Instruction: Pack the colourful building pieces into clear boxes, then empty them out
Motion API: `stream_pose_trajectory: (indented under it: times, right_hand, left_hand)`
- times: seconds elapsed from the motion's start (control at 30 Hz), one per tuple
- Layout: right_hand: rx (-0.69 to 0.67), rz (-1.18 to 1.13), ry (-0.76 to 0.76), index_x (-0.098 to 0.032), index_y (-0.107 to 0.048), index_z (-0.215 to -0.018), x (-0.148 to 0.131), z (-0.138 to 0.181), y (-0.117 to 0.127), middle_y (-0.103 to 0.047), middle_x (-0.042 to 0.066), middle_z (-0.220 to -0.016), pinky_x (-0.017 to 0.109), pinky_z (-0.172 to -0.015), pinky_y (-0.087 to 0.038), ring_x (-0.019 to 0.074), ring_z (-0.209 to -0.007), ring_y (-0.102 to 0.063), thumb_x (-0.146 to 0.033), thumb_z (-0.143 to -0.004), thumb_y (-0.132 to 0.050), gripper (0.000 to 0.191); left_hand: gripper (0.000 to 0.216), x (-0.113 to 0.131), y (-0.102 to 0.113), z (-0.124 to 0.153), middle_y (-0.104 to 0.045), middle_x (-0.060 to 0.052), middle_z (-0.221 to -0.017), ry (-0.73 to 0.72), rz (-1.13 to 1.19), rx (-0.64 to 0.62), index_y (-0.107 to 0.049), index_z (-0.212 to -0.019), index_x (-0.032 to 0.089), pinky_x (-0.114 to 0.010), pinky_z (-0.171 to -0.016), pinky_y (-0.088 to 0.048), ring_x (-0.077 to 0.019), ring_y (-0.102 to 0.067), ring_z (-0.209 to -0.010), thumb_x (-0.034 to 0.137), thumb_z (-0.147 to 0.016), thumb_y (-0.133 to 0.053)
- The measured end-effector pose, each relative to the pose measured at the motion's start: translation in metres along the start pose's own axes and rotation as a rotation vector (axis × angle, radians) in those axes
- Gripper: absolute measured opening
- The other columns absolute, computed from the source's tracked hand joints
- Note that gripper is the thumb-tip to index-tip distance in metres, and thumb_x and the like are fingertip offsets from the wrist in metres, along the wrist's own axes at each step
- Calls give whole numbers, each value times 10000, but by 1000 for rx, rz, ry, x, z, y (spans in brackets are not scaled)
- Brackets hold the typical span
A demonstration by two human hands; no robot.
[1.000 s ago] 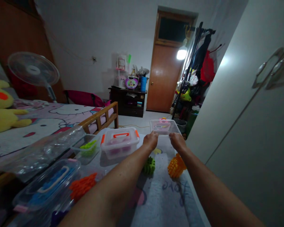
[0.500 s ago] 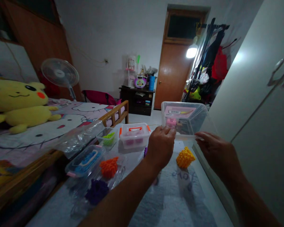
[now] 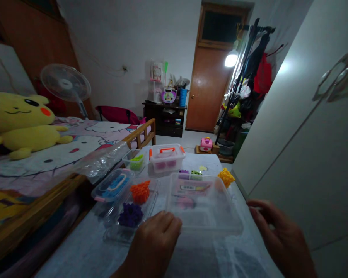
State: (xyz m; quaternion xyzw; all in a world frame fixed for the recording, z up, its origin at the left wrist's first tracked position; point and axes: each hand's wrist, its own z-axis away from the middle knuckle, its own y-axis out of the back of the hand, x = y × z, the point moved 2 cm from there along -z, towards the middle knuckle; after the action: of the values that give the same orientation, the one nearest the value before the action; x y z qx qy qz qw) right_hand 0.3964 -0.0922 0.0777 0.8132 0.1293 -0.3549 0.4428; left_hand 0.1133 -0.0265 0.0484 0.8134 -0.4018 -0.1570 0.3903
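Note:
A clear plastic box (image 3: pixel 204 224) stands low over the white table covering in front of me. My left hand (image 3: pixel 159 235) is at its near left corner, fingers curled closed against the edge. To the right of the box, my right hand (image 3: pixel 278 231) is apart from it, fingers loosely bent with a gap to the thumb. Through the clear box shows a pink label (image 3: pixel 194 188). Just behind its right corner sits a yellow block cluster (image 3: pixel 226 177). Purple pieces (image 3: pixel 184 173) and green pieces (image 3: pixel 196 174) lie along its far edge.
Left of the box, a clear tray bears orange (image 3: pixel 140 192) and dark purple (image 3: pixel 130 214) block clusters. Beyond are a lidded box of blue pieces (image 3: pixel 114 186), a tub with lime pieces (image 3: pixel 136 162) and an orange-handled box (image 3: pixel 166 157). A cabinet (image 3: pixel 295 154) borders the right side.
The clear box has come down and nearer, onto the table area. Both hands have lowered with it, and the right hand has parted from its edge. The view has shifted slightly.

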Motion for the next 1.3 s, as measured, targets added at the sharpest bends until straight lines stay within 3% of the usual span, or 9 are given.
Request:
stream_pose_trajectory:
  times: [0.17, 0.33, 0.5, 0.7, 0.83, 1.03, 1.3]
  right_hand:
    - [-288, -330, -220, -228, -557, -1269, 29, 2, -45, -627, 134, -1265, 392, -833, -544, 274, -1039, -627, -610, -766, -614, 634]
    - [-490, -587, -332, -225, -519, -1297, 21, 5, -72, -589, 131, -1294, 425, -878, -520, 270, -1015, -633, -595, -750, -666, 677]
    - [-499, -800, -435, -252, -454, -1335, 13, 11, -75, -666, 92, -1119, 441, -886, -513, 280, -1023, -649, -523, -748, -714, 696]
    - [-522, -901, -573, -254, -274, -1456, 16, 23, -71, -714, 90, -1023, 403, -758, -532, 278, -916, -689, -498, -747, -729, 877]
    - [-514, -939, -595, -216, -340, -1429, 20, 24, -79, -720, 100, -1020, 388, -751, -522, 276, -907, -689, -505, -725, -743, 860]
    - [-560, -924, -558, -214, -393, -1399, 18, 16, -89, -711, 94, -1058, 338, -707, -513, 233, -838, -688, -493, -735, -741, 800]
    - [-601, -923, -530, -229, -433, -1364, 18, 10, -92, -712, 58, -993, 314, -679, -507, 199, -771, -676, -482, -762, -712, 710]
  left_hand:
    - [229, -8, -11, 29, -653, -7, -734, -31, 0, 63, -566, -830, 218, -273, -626, -521, -169, -643, -671, 95, -915, -393]
    - [211, -16, -14, 40, -709, -66, -1011, -72, 13, 170, -606, -1009, 195, -267, -788, -546, -167, -681, -877, 128, -923, -426]
    - [190, -24, -16, 52, -697, -48, -926, -72, 189, 150, -598, -948, 224, -241, -714, -546, -150, -664, -790, 157, -917, -423]
    - [251, -31, -17, 67, -683, -71, -1106, 27, 242, 93, -594, -1073, 246, -293, -882, -534, -189, -651, -1013, 146, -890, -454]
    - [272, -32, -19, 75, -674, -78, -1143, 73, 191, 114, -594, -1097, 248, -332, -916, -518, -205, -636, -1056, 154, -878, -462]
    - [239, -32, -23, 82, -680, -72, -1026, 50, 165, 159, -584, -1045, 239, -323, -860, -529, -192, -648, -951, 131, -856, -486]
    - [298, -30, -35, 88, -617, -107, -1131, 47, 102, 224, -524, -1173, 196, -359, -919, -512, -212, -600, -1067, 143, -880, -510]
